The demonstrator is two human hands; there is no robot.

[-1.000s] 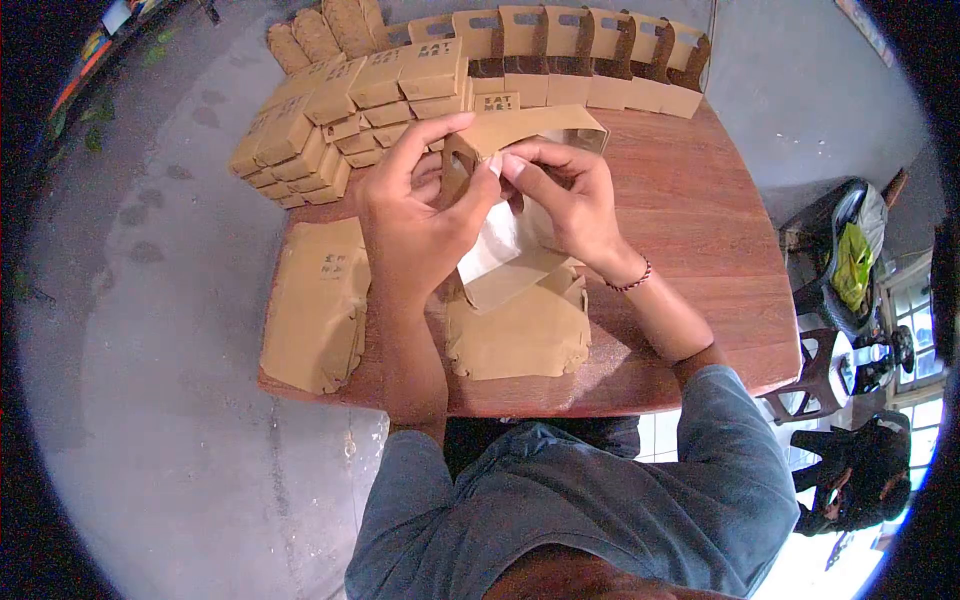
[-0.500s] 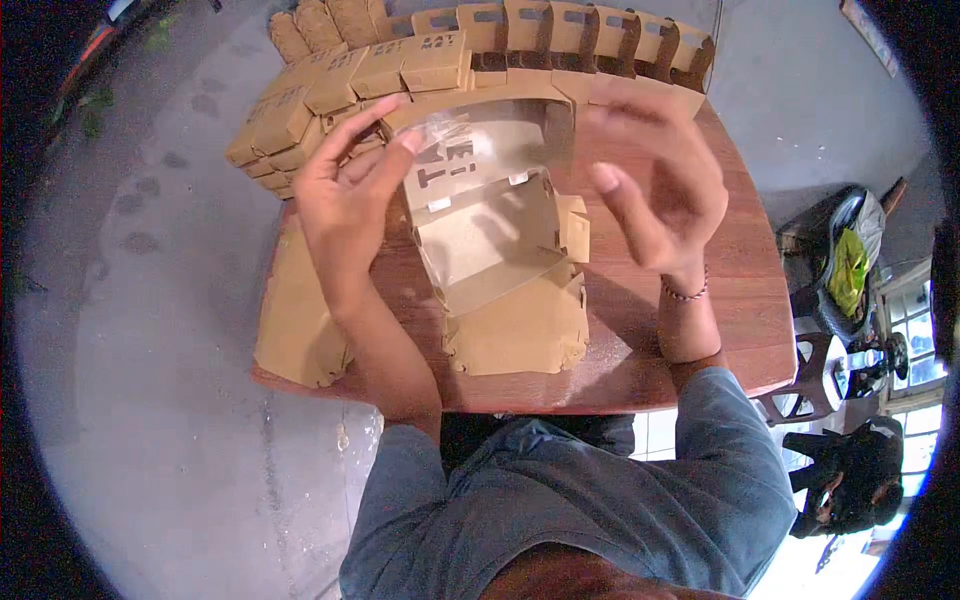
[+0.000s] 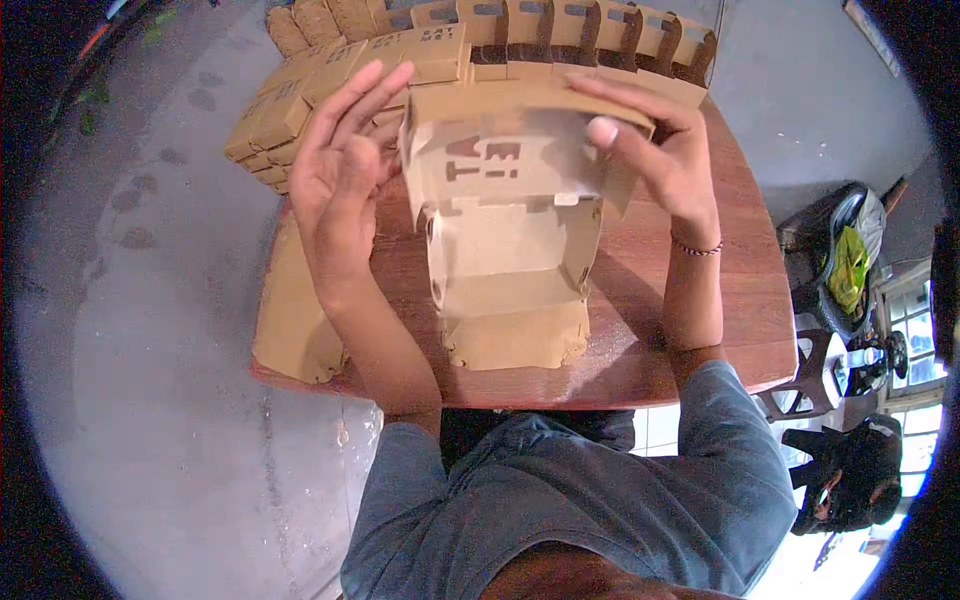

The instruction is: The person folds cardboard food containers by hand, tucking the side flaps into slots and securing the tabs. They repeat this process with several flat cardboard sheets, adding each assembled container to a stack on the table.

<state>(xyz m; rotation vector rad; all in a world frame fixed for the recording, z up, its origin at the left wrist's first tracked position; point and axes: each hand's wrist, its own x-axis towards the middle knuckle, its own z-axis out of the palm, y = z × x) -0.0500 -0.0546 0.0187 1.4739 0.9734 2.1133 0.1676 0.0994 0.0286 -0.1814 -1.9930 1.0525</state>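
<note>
A brown cardboard food box [image 3: 515, 240] stands with its lid raised in front of me. The lid [image 3: 540, 165] has cut-out letters, seen from the inside. At the lid's right corner my right hand [image 3: 660, 150] grips it, thumb on the inside and fingers along the outer top edge. My left hand [image 3: 345, 180] is beside the lid's left side, fingers stretched upward and apart, holding nothing that I can see. Under the box's near side lies a flat cardboard blank [image 3: 515, 340].
Folded closed boxes [image 3: 385, 65] are stacked at the table's back left. A row of upright cardboard carriers [image 3: 570, 40] lines the back edge. More flat blanks [image 3: 295, 310] lie at the left on the wooden table [image 3: 740, 300]. A stool [image 3: 825, 370] stands off to the right.
My right hand has come in and taken hold of the lid's right corner. The box has turned squarer to me, its lid showing more upright. My left hand's fingers have straightened upward.
</note>
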